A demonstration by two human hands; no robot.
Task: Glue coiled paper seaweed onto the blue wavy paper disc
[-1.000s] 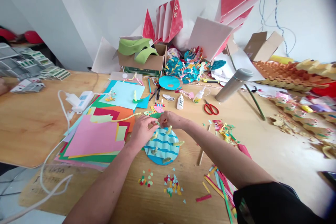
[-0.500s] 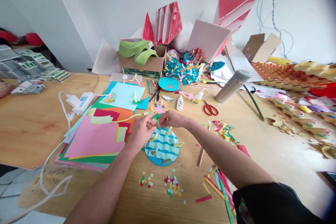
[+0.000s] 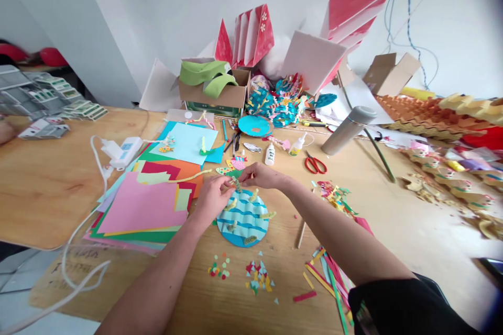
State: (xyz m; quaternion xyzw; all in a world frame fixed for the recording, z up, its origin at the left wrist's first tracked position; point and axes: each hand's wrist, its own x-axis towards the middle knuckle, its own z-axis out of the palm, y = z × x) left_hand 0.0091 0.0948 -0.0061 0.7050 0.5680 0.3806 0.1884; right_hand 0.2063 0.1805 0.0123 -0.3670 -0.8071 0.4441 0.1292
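A round blue disc (image 3: 243, 216) with pale wavy bands lies on the table in front of me. Several small pale yellow-green coils (image 3: 268, 215) stand or lie on it. At its far edge, a striped pale green coil (image 3: 236, 184) is pinched between my two hands. My left hand (image 3: 214, 196) closes on it from the left, fingers bent. From the right, my right hand (image 3: 261, 175) grips it with curled fingertips, partly hidden from view. Just beyond the fingers lie a green paper piece (image 3: 235, 173) and patterned paper fish (image 3: 238, 163).
Coloured paper sheets (image 3: 143, 201) are stacked at left, beside a white power strip (image 3: 128, 152). Glue bottles (image 3: 269, 154), red scissors (image 3: 315, 163) and a steel flask (image 3: 349, 130) stand or lie farther back. Paper bits (image 3: 257, 276) and strips (image 3: 328, 277) are scattered nearer me.
My fingers have shifted slightly around the coil, and more of it shows between them. The disc and its other coils stay in place.
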